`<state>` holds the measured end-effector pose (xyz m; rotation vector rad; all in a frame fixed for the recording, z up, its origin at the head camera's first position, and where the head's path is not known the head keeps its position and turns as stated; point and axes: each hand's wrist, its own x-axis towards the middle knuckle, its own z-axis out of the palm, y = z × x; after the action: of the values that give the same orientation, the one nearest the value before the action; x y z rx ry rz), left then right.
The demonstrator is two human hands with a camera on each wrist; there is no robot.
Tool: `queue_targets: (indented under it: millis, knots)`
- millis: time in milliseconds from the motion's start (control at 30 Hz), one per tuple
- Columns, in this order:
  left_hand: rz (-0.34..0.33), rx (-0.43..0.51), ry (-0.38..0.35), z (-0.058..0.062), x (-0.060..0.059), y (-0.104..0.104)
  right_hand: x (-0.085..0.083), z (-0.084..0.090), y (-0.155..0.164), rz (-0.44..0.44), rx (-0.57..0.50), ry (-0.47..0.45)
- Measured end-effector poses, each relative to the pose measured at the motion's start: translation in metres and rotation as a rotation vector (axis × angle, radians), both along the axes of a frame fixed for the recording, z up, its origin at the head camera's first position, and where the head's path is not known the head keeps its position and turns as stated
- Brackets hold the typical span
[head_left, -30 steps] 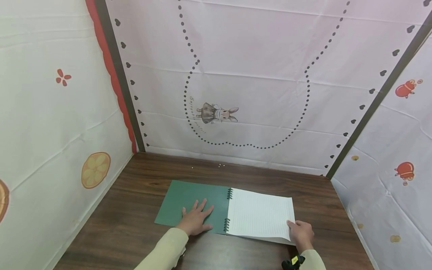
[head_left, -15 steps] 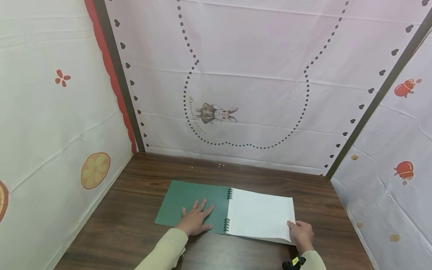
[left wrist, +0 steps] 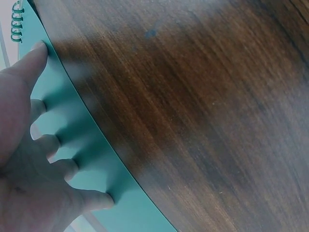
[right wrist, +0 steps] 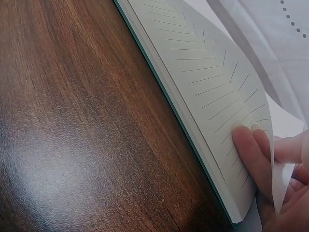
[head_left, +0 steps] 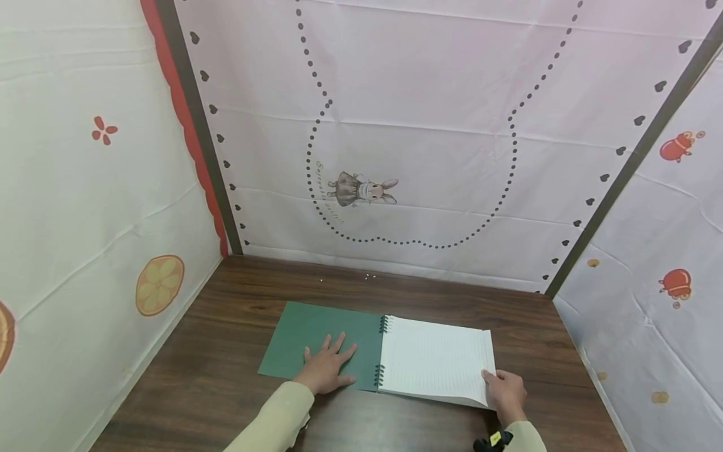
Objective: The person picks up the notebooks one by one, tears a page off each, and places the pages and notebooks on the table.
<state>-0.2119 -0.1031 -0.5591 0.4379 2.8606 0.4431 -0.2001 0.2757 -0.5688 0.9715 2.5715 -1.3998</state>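
A spiral notebook [head_left: 432, 358] lies open on the wooden table, lined white pages on the right and its green cover [head_left: 310, 320] folded out to the left. My left hand [head_left: 324, 370] rests on that cover with spread fingers; in the left wrist view its fingertips [left wrist: 104, 200] touch the green surface. At the lower right corner of the pages, my right hand [head_left: 506, 392] pinches the edge of a lined sheet [right wrist: 217, 72] between thumb and fingers. In the right wrist view the sheet curls up from the stack, some fingers beneath it.
The wooden table [head_left: 226, 351] reaches back to a printed cloth wall [head_left: 418, 157], with more cloth at left and right. A few tiny white specks [head_left: 369, 276] lie near the back edge. Green spiral rings [head_left: 380, 375] join cover and pages.
The sheet's edge under my right hand has shifted very slightly to the right, the hand with it. My left hand stays in place on the cover.
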Motion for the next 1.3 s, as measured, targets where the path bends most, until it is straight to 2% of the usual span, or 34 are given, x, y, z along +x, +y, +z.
queue_targets:
  millis: [233,767,1300]
  knots:
    - [0.004,-0.011,0.007,-0.001,-0.002,0.0,0.001,0.002,0.0,-0.013,-0.009,0.012]
    - [0.001,-0.004,-0.002,0.0,0.0,0.0,0.001,0.003,0.006,0.066,-0.026,-0.019]
    - [0.008,0.008,-0.015,0.003,0.002,0.001,0.001,0.002,0.012,0.111,-0.044,-0.009]
